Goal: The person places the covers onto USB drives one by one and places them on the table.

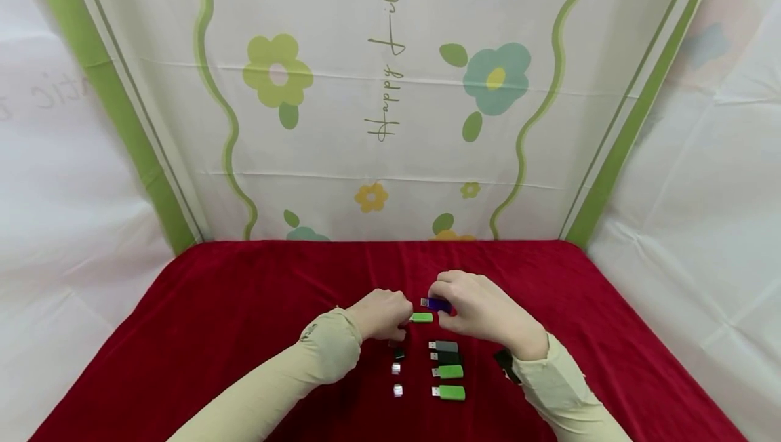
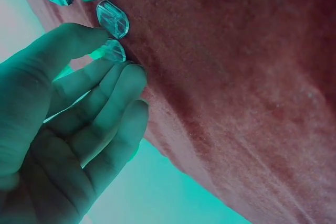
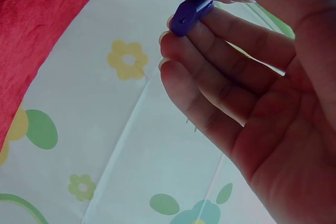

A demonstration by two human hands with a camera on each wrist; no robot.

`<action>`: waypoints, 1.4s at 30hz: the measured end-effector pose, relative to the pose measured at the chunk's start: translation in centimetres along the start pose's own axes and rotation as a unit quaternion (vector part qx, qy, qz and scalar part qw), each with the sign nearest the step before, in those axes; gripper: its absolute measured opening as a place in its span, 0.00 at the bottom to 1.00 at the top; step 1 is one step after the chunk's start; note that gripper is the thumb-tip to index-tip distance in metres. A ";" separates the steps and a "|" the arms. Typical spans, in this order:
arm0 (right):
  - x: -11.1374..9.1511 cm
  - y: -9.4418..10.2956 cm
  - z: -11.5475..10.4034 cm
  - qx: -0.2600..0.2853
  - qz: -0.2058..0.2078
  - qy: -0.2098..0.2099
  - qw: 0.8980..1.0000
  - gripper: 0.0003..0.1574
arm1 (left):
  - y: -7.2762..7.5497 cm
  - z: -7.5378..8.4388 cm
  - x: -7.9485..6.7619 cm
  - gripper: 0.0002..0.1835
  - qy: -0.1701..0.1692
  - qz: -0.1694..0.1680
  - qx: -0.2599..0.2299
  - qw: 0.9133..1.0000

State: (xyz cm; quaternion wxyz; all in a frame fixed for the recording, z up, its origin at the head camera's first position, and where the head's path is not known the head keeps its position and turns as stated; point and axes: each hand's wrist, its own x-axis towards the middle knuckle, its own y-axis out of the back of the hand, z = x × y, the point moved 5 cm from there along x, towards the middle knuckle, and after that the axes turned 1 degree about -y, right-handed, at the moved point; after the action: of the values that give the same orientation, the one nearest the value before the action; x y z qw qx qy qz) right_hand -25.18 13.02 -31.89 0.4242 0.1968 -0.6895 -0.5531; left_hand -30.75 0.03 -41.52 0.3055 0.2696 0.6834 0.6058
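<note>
The purple USB stick [image 1: 436,304] is above the table [image 1: 262,293], right of its centre, and clamped between thumb and fingers of the right hand [image 1: 482,303]; its metal plug points toward the table's left edge. The left hand [image 1: 383,313] is low over the cloth [image 1: 305,266], thumb and index finger together on a clear cap [image 2: 116,52]; a second clear cap [image 2: 113,19] stands just beside the fingertips. One green stick [image 1: 422,318] lies between the hands. Nearer the person, a column runs from the far side: grey stick [image 1: 447,346], black stick [image 1: 450,358], then two green sticks [image 1: 452,371], plugs facing the left edge. Left of these, a black cap [image 1: 399,354] and two shiny caps [image 1: 396,368] lie in line.
</note>
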 end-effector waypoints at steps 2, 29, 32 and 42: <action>0.0 0.0 0.0 0.000 0.000 0.001 1.000 0.11 | -0.1 -0.3 -0.2 0.20 -0.002 0.016 -0.017 1.000; -0.2 0.9 -2.0 -0.012 0.065 0.063 0.996 0.12 | 7.2 1.3 -11.9 0.12 -0.060 0.374 -0.188 0.906; -0.1 1.0 -2.4 -0.009 0.073 0.069 0.995 0.12 | 7.4 1.5 -12.2 0.12 -0.067 0.381 -0.189 0.902; 0.2 0.9 -3.8 0.002 0.102 0.103 0.989 0.12 | 7.3 1.1 -12.7 0.12 -0.077 0.375 -0.162 0.909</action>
State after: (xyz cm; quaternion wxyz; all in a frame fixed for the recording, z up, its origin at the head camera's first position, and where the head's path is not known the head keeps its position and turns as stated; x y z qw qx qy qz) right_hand -22.05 10.93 -30.83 0.5465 0.1820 -0.6602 -0.4820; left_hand -21.44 -7.73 -33.21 0.1468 0.4987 0.3987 0.7555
